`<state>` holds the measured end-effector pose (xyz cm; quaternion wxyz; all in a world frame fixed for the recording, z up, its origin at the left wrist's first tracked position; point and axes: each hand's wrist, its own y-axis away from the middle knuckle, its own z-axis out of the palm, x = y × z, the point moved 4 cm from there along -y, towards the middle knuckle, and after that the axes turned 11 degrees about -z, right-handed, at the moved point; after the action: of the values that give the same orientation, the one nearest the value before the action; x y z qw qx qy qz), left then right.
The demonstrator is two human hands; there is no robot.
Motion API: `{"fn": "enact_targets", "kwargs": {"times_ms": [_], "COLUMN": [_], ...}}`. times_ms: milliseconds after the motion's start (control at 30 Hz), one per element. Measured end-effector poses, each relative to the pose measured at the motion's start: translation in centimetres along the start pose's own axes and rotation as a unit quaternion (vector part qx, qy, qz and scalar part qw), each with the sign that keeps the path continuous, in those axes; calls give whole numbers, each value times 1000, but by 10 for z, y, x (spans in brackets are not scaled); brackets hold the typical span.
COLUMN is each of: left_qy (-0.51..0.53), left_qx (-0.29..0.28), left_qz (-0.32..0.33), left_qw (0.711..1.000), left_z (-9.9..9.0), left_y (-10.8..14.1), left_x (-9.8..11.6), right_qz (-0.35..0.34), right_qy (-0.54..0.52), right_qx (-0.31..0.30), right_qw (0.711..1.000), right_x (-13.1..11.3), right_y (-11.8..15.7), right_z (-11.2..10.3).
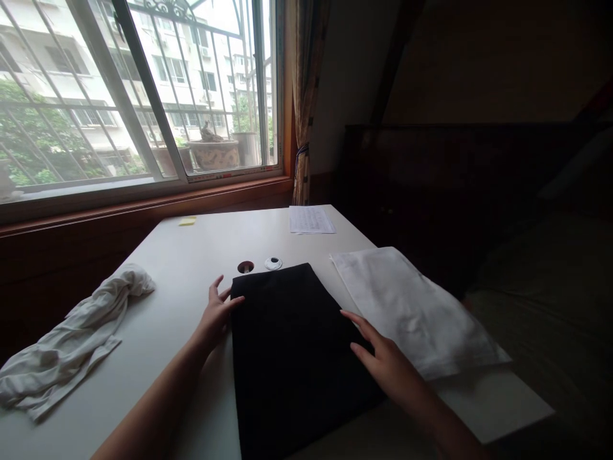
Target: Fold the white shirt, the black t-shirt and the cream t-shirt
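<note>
1. Head view: flat, four-sided black cloth [292, 364] lies on the white worktop [201, 255].
2. Spread left hand [219, 313] and loosely curved right hand [377, 348] touch the cloth's opposite edges; grip unclear.
3. Seemingly aligning; next needs even contact.

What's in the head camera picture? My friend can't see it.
A person's left hand and right hand are at opposite sides of a flat black cloth on a white table. A bunched pale cloth lies to the left, a flatter white cloth to the right, and a window is behind.
</note>
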<state>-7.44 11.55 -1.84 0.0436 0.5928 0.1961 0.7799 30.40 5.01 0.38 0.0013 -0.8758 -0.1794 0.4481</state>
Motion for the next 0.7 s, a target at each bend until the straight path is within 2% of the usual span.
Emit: {"fn": "enact_targets", "kwargs": {"times_ms": [200, 333, 500, 700], "left_qy": [-18, -26, 22, 61], "left_qx": [-71, -71, -129, -188], "left_qz": [115, 162, 164, 133], "left_qw": [991, 984, 978, 971], "left_z": [40, 81, 163, 267], "left_y": [-2, -17, -40, -61], "left_x": [4, 16, 36, 52], "right_qz": [-24, -23, 22, 55], "right_qy": [22, 41, 52, -16], "right_qx": [59, 93, 167, 237], "right_qw": [998, 995, 984, 970], "right_x": [-2, 12, 38, 62], "right_y": [-11, -12, -15, -15], "right_z": [-52, -93, -153, -229]}}
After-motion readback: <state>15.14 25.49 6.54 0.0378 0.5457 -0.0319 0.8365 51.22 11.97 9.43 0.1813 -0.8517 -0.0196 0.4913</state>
